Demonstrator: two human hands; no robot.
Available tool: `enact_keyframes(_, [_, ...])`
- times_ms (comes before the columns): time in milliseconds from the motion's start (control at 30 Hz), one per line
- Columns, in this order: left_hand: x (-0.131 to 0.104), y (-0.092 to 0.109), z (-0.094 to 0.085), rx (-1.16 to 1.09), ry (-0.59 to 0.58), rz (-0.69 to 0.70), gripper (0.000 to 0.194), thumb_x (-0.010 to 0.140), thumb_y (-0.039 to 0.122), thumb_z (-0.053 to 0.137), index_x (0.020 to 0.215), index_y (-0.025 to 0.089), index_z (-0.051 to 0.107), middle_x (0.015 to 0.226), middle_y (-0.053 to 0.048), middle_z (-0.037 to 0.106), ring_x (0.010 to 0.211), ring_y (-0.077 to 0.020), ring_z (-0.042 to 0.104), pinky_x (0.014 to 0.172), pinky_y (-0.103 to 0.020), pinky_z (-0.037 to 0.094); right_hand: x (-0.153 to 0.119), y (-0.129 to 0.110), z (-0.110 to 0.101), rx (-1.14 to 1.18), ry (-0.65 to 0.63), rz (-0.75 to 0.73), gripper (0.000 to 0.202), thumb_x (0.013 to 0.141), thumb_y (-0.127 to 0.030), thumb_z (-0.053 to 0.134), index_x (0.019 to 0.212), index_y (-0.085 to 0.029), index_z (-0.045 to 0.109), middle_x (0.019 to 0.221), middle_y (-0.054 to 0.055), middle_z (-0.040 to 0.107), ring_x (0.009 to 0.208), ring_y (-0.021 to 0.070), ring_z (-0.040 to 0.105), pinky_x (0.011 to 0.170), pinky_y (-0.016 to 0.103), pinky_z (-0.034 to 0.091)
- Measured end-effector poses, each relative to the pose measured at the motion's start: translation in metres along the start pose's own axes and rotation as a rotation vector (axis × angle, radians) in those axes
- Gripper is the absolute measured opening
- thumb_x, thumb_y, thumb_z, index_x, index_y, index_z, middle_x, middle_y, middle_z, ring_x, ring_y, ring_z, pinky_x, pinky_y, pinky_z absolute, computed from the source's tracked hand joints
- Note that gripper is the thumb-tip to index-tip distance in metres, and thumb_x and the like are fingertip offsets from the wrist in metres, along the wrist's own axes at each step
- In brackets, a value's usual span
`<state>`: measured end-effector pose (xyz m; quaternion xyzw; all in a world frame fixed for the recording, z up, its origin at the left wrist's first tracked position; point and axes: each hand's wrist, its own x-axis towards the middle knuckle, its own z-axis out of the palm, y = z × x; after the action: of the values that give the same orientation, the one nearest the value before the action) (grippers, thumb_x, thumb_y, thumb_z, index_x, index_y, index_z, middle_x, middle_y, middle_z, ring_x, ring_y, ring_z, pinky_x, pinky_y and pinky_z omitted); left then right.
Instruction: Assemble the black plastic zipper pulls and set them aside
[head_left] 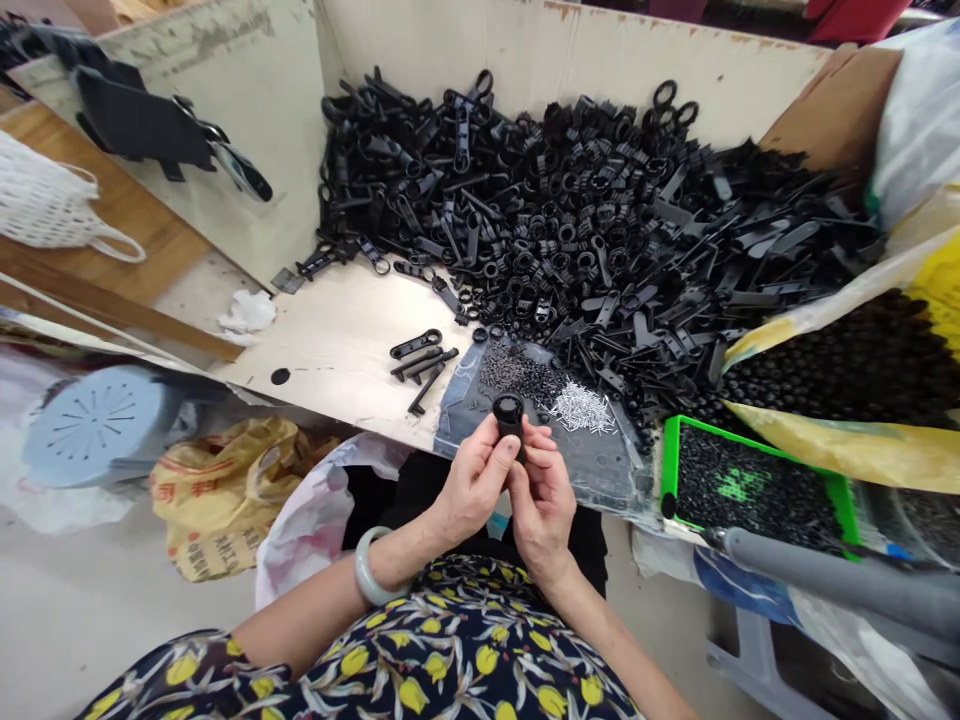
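Between my two hands, over the table's front edge, I hold a black round-ended plastic part (508,410), its ring-shaped end facing up. My left hand (474,475) closes on it from the left with thumb and fingers. From the right, my right hand (541,495) pinches its lower portion; whatever lies under the fingers is hidden. Just beyond my hands are small dark screws or pins (517,370) and a heap of silver pins (583,408) on a grey mat (480,440). Several black flat-armed parts (421,365) lie to the left of the mat.
A big pile of black plastic parts (540,210) fills the back of the walled table. At right stand a green tray (670,465) of small black pieces, a yellow bag (847,430) and a grey cylindrical tool (825,575). A blue stool (97,425) is at left.
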<state>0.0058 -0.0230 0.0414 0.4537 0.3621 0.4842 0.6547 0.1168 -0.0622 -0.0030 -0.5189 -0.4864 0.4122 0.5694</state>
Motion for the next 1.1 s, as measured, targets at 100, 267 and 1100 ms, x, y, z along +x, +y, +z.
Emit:
enact_keyframes(100, [0.008, 0.003, -0.01, 0.08, 0.011, 0.069, 0.034, 0.106, 0.044, 0.053, 0.119, 0.016, 0.067, 0.121, -0.014, 0.077, 0.128, -0.0277, 0.066, 0.11, -0.04, 0.051, 0.005, -0.007, -0.016, -0.153, -0.103, -0.008, 0.03, 0.096, -0.035, 0.07, 0.125, -0.027, 0.071, 0.106, 0.008, 0.079, 0.09, 0.0252, 0.077, 0.083, 0.038, 0.063])
enact_keyframes(267, [0.012, 0.013, -0.024, 0.107, -0.091, -0.041, 0.035, 0.105, 0.049, 0.054, 0.115, 0.016, 0.06, 0.1, -0.01, 0.075, 0.084, -0.0184, 0.073, 0.081, -0.031, 0.06, 0.024, -0.028, -0.045, -0.213, -0.041, -0.002, 0.042, 0.095, -0.036, 0.072, 0.136, -0.029, 0.068, 0.1, 0.005, 0.078, 0.083, 0.021, 0.073, 0.085, 0.038, 0.062])
enact_keyframes(1100, [-0.011, 0.004, -0.025, 0.495, -0.294, -0.112, 0.035, 0.11, 0.048, 0.036, 0.112, 0.016, 0.05, 0.08, 0.001, 0.052, 0.068, -0.0123, 0.048, 0.063, -0.025, 0.046, 0.036, -0.016, -0.031, 0.289, -0.359, 0.366, 0.034, 0.091, -0.046, 0.077, 0.116, -0.023, 0.074, 0.087, 0.001, 0.074, 0.056, 0.0132, 0.066, 0.058, 0.03, 0.061])
